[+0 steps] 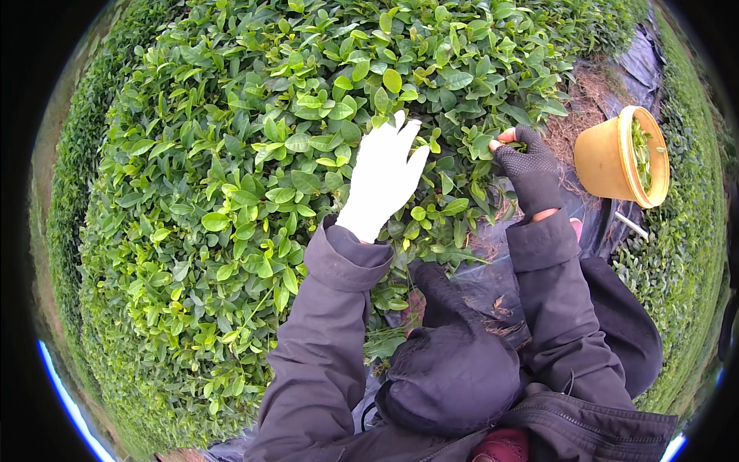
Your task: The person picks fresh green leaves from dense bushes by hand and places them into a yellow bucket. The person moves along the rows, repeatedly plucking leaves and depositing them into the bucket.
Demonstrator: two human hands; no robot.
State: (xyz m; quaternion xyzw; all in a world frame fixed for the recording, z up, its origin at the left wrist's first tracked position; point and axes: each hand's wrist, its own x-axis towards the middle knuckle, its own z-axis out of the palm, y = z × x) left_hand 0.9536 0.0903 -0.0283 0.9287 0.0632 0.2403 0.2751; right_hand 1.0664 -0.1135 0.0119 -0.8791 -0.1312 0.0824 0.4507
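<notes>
My left hand (384,173), in a white glove, reaches into the top of a leafy green tea bush (248,150). Its fingertips are among the young shoots, and whether they pinch one cannot be told. To the right, at the bush's edge, my right hand (524,164) wears a dark fingerless glove with light dots. Its bare thumb and forefinger are close together by a leaf, and some green leaves (514,146) show inside its curled fingers. A yellow plastic bucket (603,156) stands tilted in view right of this hand, with picked green leaves (642,156) inside.
Black ground sheeting (491,289) with dry plant litter lies between the bush rows. A short white stick or pipe (631,224) lies below the bucket. Another row of bushes (681,277) runs along the right. My dark-clothed knees are close to the bush.
</notes>
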